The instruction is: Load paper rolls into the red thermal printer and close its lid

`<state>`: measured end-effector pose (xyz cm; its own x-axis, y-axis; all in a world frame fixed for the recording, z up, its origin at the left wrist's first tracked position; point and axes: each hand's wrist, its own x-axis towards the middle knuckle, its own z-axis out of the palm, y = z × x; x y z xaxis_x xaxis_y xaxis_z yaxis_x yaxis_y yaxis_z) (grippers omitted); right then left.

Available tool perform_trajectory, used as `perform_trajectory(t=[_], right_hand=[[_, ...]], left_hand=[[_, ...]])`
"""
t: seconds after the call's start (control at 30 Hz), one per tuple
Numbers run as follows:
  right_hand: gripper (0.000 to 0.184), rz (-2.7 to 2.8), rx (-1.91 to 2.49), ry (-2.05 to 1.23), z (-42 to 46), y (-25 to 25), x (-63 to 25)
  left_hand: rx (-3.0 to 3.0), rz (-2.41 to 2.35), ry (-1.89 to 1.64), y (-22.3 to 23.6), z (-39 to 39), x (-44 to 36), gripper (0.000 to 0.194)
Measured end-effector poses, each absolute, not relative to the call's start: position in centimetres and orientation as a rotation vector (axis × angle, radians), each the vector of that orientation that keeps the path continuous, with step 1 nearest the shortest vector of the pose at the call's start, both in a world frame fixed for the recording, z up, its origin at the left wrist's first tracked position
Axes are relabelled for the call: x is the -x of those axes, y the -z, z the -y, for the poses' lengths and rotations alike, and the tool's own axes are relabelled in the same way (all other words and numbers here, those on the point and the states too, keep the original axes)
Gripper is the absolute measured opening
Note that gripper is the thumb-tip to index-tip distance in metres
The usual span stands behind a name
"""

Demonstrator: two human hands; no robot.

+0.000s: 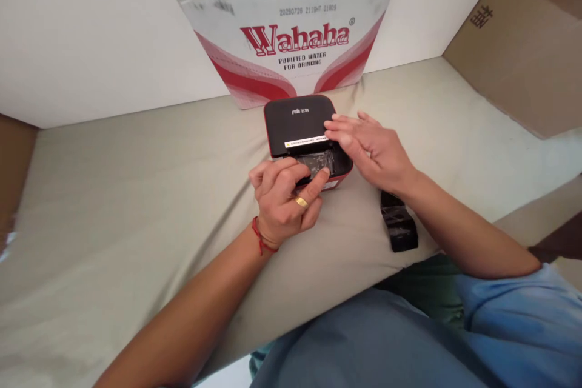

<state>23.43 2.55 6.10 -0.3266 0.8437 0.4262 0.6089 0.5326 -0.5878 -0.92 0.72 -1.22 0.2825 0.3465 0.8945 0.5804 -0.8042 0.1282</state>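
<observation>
My left hand [286, 197], fingers curled, reaches into the open black box [344, 163], seemingly to press down clear film [318, 160], while my right hand [382, 154], fingers loosely together, steadies its lid [297, 124], left of a black strip [400, 227].

My left hand [288, 197] hides part of the inside of the black box [297, 124]. The words on its white strip [305, 143] are too small to read. My right hand [377, 154] hides one end of the black packet [400, 229]. The picture's edge cuts off the big brown box [518, 54].
</observation>
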Motion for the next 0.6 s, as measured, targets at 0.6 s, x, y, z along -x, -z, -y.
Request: perform_trajectory(t=[0.6], right_hand=[[0.042,2.011,1.139,-0.418,-1.7,-3.6,-22.7]], left_hand=[[2.794,1.419,2.627,3.6,-8.1,5.1,0.089]])
